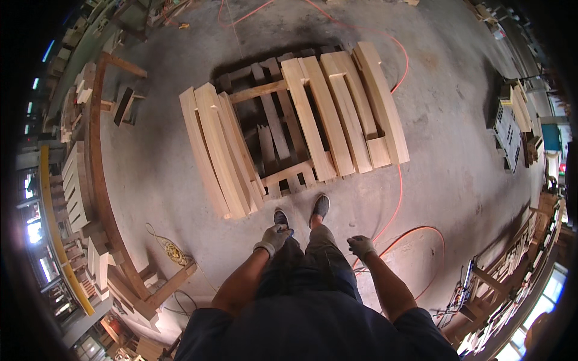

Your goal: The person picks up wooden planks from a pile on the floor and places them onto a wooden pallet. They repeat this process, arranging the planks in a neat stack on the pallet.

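Note:
Both hands wear pale work gloves. My left hand (274,239) hangs in front of my left thigh, its fingers partly curled; a small blue patch shows at the fingertips, too small to identify. My right hand (362,245) is held out beside my right leg in a loose fist, with nothing visible in it. Ahead of my feet, notched light-wood beams (226,153) lie in a group on the left of a dark wooden pallet (274,131). Another group of notched beams (345,113) lies on its right side. Between them run wooden crosspieces (258,91). Neither hand touches the timber.
An orange hose (401,189) snakes across the concrete floor (433,144), passing near the beams' right side. To the left stands a long brown timber frame (97,149), with a coiled yellow cord (174,252) by its lower end. Racked wood strips (510,270) line the right.

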Tool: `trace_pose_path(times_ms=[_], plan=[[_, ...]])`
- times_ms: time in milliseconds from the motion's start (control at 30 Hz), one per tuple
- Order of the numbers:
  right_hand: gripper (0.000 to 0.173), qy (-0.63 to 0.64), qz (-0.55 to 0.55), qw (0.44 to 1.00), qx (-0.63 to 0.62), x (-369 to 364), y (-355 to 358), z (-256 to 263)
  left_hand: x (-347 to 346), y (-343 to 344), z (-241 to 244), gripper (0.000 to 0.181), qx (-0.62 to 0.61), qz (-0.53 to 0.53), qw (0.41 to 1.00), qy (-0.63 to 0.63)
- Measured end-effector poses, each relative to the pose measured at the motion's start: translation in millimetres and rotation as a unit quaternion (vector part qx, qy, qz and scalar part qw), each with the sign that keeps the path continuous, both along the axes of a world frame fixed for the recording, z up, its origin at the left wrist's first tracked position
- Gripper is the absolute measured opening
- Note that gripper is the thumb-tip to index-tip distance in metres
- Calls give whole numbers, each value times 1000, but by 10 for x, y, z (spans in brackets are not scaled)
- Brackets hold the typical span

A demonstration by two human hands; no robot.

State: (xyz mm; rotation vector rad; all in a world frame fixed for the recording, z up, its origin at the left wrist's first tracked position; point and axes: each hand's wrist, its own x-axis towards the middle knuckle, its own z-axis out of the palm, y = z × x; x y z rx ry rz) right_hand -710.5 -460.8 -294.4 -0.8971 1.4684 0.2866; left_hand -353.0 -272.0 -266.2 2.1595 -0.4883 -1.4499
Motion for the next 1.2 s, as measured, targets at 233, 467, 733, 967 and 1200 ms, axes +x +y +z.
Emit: trace_pose_path(times_ms=[233,467,733,967,1200], plan=[[32,85,-153,984,20,-640,740,506,357,-57,460,43,-31,-35,999,-13],[27,83,62,993,-49,-878,1505,298,737,1328,372,62,47,48,997,-32],[16,40,-52,998,-14,-574,1576,721,620,3168,-14,30,152,187,964,109],[23,37,-2,999,-9,-426,1230,786,154,3105,354,13,110,208,969,77],[34,-17,26,999,-31,-253,835,877,-312,2547,579,48,120,145,980,-69]])
